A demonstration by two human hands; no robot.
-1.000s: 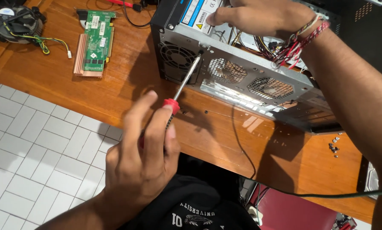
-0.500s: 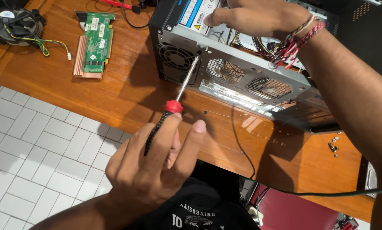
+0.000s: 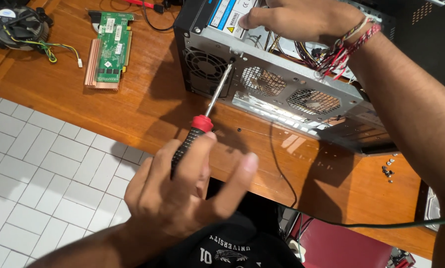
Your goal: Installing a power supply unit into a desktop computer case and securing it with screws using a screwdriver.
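Left hand [image 3: 182,193] on red-black screwdriver [image 3: 202,124] (tip at computer case [image 3: 282,84]), right hand [image 3: 302,17] atop.

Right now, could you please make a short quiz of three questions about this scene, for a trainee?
1. True or false: the left hand holds a screwdriver whose tip meets the rear panel of the computer case.
2. Which thing lies on the wooden table left of the case? A) a green circuit card B) a keyboard C) a hammer
3. Fill in: the right hand rests on the ____ of the case.

Key
1. True; the shaft reaches a point near the round fan grille.
2. A; the green circuit card lies flat beside a cooler fan.
3. Top.
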